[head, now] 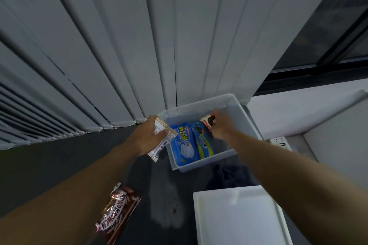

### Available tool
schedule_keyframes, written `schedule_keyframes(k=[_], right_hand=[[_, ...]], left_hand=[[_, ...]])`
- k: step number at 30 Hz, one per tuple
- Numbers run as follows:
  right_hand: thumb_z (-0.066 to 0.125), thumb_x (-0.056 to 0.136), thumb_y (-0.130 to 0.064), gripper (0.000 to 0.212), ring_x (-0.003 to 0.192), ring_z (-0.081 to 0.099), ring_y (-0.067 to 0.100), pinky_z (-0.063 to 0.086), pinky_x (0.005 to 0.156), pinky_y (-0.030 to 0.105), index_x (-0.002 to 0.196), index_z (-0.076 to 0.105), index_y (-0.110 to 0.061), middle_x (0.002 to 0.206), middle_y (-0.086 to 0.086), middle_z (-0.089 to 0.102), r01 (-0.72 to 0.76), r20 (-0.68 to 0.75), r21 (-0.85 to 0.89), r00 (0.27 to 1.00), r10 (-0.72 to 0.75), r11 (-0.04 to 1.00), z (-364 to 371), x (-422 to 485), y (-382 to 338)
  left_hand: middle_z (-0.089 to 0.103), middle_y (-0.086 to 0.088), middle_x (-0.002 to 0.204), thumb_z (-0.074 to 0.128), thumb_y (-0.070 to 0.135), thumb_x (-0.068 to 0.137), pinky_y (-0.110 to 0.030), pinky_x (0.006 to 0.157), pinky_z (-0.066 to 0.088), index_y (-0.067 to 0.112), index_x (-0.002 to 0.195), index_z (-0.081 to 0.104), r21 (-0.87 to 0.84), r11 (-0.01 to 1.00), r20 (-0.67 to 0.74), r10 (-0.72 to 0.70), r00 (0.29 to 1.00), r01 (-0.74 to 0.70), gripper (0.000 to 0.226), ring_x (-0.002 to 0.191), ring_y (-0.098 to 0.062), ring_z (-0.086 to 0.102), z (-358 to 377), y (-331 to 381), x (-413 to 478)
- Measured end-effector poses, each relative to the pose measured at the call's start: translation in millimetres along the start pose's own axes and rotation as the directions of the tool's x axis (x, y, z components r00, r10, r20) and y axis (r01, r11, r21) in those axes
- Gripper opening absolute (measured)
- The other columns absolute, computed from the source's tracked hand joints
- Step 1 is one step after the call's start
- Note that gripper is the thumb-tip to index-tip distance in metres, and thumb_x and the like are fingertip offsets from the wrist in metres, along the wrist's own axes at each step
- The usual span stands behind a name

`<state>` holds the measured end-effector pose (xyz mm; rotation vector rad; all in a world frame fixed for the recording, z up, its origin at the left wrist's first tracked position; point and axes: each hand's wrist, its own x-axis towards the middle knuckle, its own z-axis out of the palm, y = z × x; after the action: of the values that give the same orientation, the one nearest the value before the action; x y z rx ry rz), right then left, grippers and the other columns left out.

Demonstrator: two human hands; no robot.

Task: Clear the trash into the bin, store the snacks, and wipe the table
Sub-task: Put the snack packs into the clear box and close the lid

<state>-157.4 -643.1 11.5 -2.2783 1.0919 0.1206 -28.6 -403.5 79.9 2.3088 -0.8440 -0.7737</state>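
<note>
Left of centre, the left hand (pixel 146 135) gripped a white packet (pixel 161 144), fingers curled round its middle. Its long axis ran steeply, one serrated end toward the upper right, the other poking out below the hand. The right hand (pixel 221 125) pinched a red-and-white packet (pixel 208 123) tilted inside the white container (pixel 199 105), beside two blue packets (pixel 185 145).

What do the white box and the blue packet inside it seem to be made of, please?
The white box looks like matte, slightly translucent plastic: thin, smooth walls with a moulded rim. The blue packet looks like glossy printed plastic film, going by its sheen and soft, pillowy shape, though blur leaves this open.
</note>
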Motion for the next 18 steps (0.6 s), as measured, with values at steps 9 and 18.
schedule_keyframes(k=[9,18], right_hand=[[0.065,0.092,-0.025,0.092,0.151,0.011,0.037,0.019,0.121,0.050,0.159,0.001,-0.022,0.165,0.017,0.001,-0.064,0.255,-0.246,0.958,0.128,0.967,23.3,13.6,19.2],[0.053,0.096,-0.031,0.067,0.147,0.022,0.033,0.029,0.118,0.050,0.154,0.022,-0.017,0.160,0.013,0.025,0.191,-0.070,-0.300,0.973,-0.221,0.935,-10.9,-11.5,14.2]], left_hand=[[0.067,-0.001,0.099,0.056,0.038,0.099,-0.025,0.060,0.049,0.019,0.123,0.046,0.055,0.998,0.069,0.022,0.997,-0.026,0.032,0.079,-0.010,0.065,-1.3,-0.9,5.0],[0.066,-0.001,0.096,0.060,0.043,0.095,-0.028,0.058,0.049,0.018,0.112,0.049,0.153,0.988,-0.029,0.011,1.000,-0.007,0.032,0.076,-0.012,0.065,-8.6,10.2,5.0]])
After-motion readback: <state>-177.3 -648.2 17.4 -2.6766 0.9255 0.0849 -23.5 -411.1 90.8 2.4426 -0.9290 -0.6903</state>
